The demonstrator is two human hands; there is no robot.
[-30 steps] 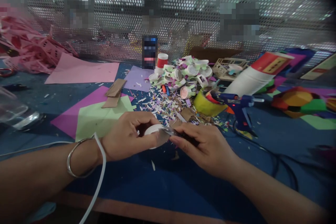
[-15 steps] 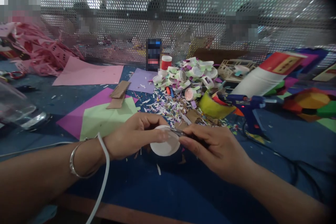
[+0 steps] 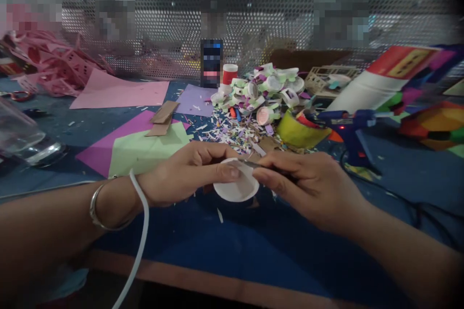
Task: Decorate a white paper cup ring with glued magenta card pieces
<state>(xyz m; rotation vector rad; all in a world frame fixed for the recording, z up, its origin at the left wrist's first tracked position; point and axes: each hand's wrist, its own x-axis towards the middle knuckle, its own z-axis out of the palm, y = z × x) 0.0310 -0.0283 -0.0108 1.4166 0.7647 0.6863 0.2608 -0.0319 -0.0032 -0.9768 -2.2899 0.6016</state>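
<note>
White disc (image 3: 239,187), six o'clock of paper scraps (image 3: 232,136), is pinched by left hand (image 3: 188,171), metal tool (image 3: 250,163) at its one o'clock gripped by right hand (image 3: 311,183); judged light, bendable, best held by rim.

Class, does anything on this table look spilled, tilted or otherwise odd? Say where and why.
Loose scraps lie strewn beyond the white disc in the left hand, looking spilled rather than gathered. To their right, the red-and-white tube leans over instead of standing upright.
</note>
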